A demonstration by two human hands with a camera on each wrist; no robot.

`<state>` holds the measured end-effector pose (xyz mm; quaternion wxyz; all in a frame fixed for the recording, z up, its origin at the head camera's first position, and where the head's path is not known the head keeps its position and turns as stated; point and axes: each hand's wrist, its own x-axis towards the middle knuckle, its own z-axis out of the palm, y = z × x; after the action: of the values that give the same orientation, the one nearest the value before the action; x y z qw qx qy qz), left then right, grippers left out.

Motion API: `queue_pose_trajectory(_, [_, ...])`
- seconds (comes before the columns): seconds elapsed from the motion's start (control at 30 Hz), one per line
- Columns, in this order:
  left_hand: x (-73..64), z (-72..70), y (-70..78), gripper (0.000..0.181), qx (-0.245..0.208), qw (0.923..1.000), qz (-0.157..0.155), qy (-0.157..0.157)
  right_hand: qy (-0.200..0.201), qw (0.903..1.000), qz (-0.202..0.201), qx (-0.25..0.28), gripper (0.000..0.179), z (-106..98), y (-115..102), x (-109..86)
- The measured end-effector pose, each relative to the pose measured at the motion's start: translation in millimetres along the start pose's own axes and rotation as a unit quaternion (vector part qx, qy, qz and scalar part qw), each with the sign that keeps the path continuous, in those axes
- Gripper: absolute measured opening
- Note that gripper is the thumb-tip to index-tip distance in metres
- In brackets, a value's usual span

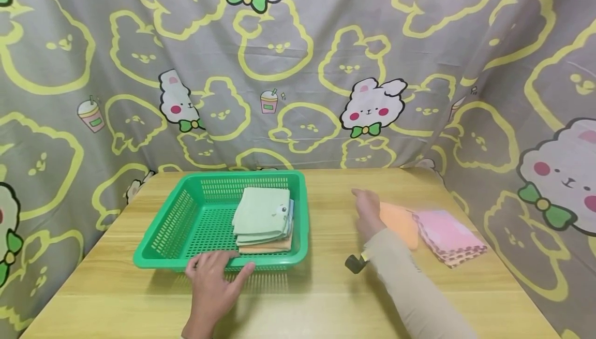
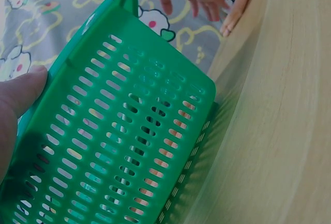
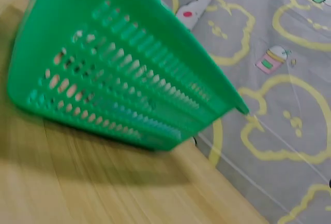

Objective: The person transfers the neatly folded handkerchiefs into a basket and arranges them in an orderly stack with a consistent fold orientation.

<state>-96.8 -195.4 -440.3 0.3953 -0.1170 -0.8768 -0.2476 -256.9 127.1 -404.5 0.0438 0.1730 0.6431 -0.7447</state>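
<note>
A green basket (image 1: 158, 262) stands on the left part of a wooden table (image 1: 326, 308), and a left hand (image 1: 215, 284) grips its near rim, the fingers bent over the edge and the thumb spread well away from them along the rim. Inside, against the right side of the basket, lies a stack of folded cloths: a pale green cloth (image 1: 263, 212) with a small animal face on top, a bit of a blue cloth (image 1: 291, 216) showing at its right edge, and a peach cloth (image 1: 266, 247) at the bottom. The right hand (image 1: 368, 210) is over the table to the right of the basket; in the left wrist view its fingers hang apart and slightly bent, with nothing seen between them. It is just beside an orange cloth (image 1: 401, 225), which the beige sleeve (image 1: 414, 292) partly covers in the head view; whether the hand touches that cloth cannot be told. Next to it on the right lies a folded pink cloth (image 1: 449, 231) with a checked border. A grey curtain (image 1: 321, 64) printed with yellow outlines and white rabbits surrounds the table.
</note>
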Motion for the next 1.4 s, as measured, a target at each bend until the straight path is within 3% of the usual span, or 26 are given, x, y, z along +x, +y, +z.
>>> queue_pose_trajectory(0.23, [0.5, 0.3, 0.4, 0.045, 0.001, 1.0, 0.001, 0.0, 0.007, 0.9997, 0.02, 0.007, 0.085, -9, 5, 7.9])
queue_pose_trajectory(0.57, [0.0, -0.8, -0.5, 0.047, 0.004, 1.0, 0.001, -0.002, -0.035, 0.9988, 0.03, -0.019, 0.082, -11, 4, 16.1])
queue_pose_trajectory(0.67, [-0.3, -0.8, -0.4, 0.048, 0.004, 1.0, 0.001, 0.0, -0.025, 0.9992, 0.029, -0.009, 0.048, -10, 9, 25.5])
queue_pose_trajectory(0.73, [0.0, -0.3, -0.4, 0.049, 0.002, 1.0, 0.003, 0.004, -0.03, 0.9995, 0.007, -0.012, 0.024, -13, 14, 34.7])
queue_pose_trajectory(0.8, [0.5, 0.6, -0.4, 0.051, 0.001, 1.0, 0.005, 0.008, -0.039, 0.9988, -0.019, -0.022, 0.014, -18, 19, 44.3])
queue_pose_trajectory(0.97, [1.6, 2.7, -0.6, 0.052, 0.0, 0.9999, 0.008, 0.009, -0.071, 0.9954, -0.048, -0.043, 0.056, -35, 26, 59.6])
queue_pose_trajectory(1.03, [1.6, 2.7, -0.7, 0.051, 0.002, 1.0, 0.006, 0.005, -0.057, 0.997, -0.045, -0.029, 0.057, -39, 27, 61.6])
queue_pose_trajectory(1.2, [-1.2, -0.6, -0.2, 0.049, 0.003, 1.0, -0.003, 0.002, 0.038, 0.9983, -0.038, -0.021, 0.067, -33, 23, 52.4])
queue_pose_trajectory(1.3, [-1.7, -1.2, 0.4, 0.049, 0.0, 1.0, -0.001, 0.005, 0.088, 0.994, -0.036, -0.053, 0.075, -30, 19, 44.6])
queue_pose_trajectory(1.4, [0.1, -0.2, 0.9, 0.05, -0.003, 1.0, 0.006, 0.006, 0.102, 0.9898, -0.039, -0.092, 0.08, -33, 15, 40.7])
